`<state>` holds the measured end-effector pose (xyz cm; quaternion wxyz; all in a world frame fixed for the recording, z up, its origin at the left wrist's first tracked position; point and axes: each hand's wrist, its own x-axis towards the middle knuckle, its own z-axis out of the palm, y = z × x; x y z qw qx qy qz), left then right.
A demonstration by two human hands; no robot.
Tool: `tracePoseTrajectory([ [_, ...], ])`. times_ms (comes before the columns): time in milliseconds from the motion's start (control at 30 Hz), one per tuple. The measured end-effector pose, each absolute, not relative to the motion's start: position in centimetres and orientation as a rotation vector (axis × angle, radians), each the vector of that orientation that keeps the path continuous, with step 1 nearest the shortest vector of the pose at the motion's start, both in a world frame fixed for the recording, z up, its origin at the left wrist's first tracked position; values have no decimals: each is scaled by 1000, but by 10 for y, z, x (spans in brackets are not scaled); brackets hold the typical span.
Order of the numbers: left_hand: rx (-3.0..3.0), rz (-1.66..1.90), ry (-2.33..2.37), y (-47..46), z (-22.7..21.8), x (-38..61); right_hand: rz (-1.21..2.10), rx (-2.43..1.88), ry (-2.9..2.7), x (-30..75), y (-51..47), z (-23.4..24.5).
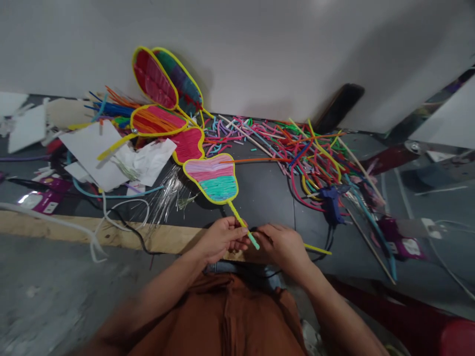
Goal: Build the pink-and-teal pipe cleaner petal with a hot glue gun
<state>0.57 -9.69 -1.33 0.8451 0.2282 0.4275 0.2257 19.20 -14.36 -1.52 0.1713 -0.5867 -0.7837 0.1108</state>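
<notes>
A petal-shaped piece (213, 178) with a fuzzy yellow rim and lavender, pink and teal filling lies on the dark table, its stem pointing toward me. My left hand (222, 238) pinches that yellow stem (237, 215), which ends in a pale green tip. Close to the tip, my right hand (285, 247) has curled fingers; whatever is between them is hidden. A yellow strip (318, 248) sticks out from behind my right hand, and I cannot tell whether it is held. Beyond lie other yellow-rimmed pieces, one pink (189, 145) and one orange-red (159, 120).
Two larger petals (154, 79) lean near the wall. A heap of colourful fuzzy stems (267, 141) spreads at the back right. A blue glue gun (331, 202) stands right of my hands. White paper scraps (96, 153), silvery strands (170, 193) and a cable (133, 232) lie left.
</notes>
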Motion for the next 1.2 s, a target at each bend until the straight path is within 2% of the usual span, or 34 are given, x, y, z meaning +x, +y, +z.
tracePoseTrajectory([
  [233, 514, 536, 900, -95, -12, 18, 379, -1760, -2172, 185, -129, 13],
  [500, 451, 707, 888, -94, -3, 33, -77, -1555, -2208, 163, -169, 12],
  [600, 441, 759, 845, -96, 1, 34, 15, -1498, -2107, 167, -174, 2],
  [767, 463, 774, 880, -98, 6, 29, 372, -1554, -1923, 184, -156, -13],
  [867, 482, 770, 908, -100, 7, 26, 435, -1623, -1912, 192, -141, -10],
  [1200, 494, 741, 955, -98, -2, 39, 68, -1536, -2083, 175, -145, 30],
])
